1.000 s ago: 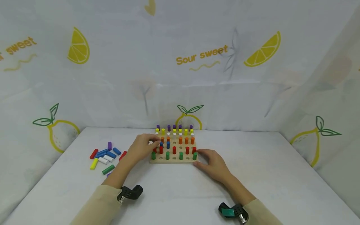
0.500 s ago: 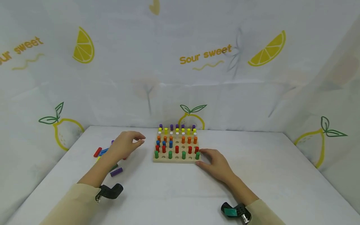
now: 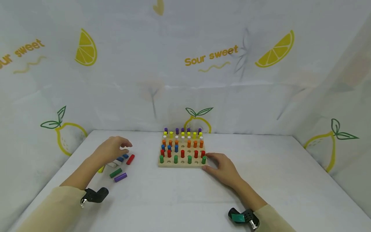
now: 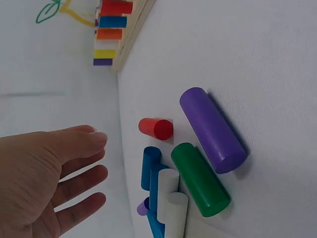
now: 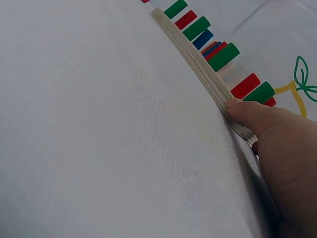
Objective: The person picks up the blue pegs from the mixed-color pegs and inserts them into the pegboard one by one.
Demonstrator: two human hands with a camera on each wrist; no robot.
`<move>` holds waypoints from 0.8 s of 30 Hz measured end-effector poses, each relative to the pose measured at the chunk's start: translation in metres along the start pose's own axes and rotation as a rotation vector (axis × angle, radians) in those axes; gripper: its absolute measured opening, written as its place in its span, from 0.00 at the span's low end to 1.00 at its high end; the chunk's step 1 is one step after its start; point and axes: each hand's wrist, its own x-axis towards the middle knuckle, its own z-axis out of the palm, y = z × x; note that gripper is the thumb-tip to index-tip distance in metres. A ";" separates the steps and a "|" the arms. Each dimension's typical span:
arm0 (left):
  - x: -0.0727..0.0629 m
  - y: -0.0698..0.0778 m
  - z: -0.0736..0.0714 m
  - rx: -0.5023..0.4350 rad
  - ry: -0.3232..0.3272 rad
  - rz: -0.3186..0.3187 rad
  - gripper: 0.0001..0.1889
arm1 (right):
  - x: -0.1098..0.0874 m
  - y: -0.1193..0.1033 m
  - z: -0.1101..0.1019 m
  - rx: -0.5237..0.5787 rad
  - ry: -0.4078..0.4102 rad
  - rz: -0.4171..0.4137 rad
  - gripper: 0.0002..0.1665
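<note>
A wooden pegboard (image 3: 171,166) stands mid-table with rows of coloured pegs upright in its holes. At its front right corner my right hand (image 3: 221,169) grips the board, the thumb against the edge in the right wrist view. My left hand (image 3: 108,150) hovers over loose pegs on the left, fingers relaxed and holding nothing. Below it lie a purple peg (image 4: 213,130), a green peg (image 4: 200,179), a red peg (image 4: 156,129), a white peg (image 4: 176,218) and a blue peg (image 4: 150,167). In the head view the hand hides part of the pile.
A yellow peg (image 3: 101,169) lies partly under the left wrist. The white-covered table (image 3: 179,199) meets a white cloth backdrop (image 3: 124,103) printed with lemons, close behind the pegboard. Several holes in the board hold no peg.
My left hand has moved left from the pegboard to above the loose pegs. A third blue peg now shows at the left end of the blue row. The right hand stays on the board.
</note>
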 end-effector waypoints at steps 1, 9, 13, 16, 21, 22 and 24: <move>0.000 -0.001 0.000 0.013 -0.008 0.004 0.12 | 0.000 0.000 0.000 0.000 0.002 -0.001 0.33; -0.001 -0.006 0.003 0.064 -0.058 -0.007 0.13 | 0.000 0.000 0.000 -0.004 0.005 0.002 0.33; -0.001 -0.008 0.005 0.070 -0.072 -0.018 0.13 | 0.000 0.001 0.000 -0.007 0.008 0.002 0.33; 0.000 -0.009 0.006 0.081 -0.079 -0.020 0.13 | 0.000 0.000 0.000 0.002 0.008 0.007 0.33; 0.003 -0.012 0.009 0.101 -0.088 -0.006 0.13 | 0.000 -0.001 0.000 0.008 0.001 0.017 0.33; 0.004 -0.012 0.010 0.104 -0.088 -0.002 0.13 | 0.000 -0.001 0.000 0.009 -0.001 0.019 0.33; 0.004 -0.013 0.011 0.105 -0.087 0.002 0.13 | 0.000 -0.001 0.000 0.010 -0.002 0.021 0.33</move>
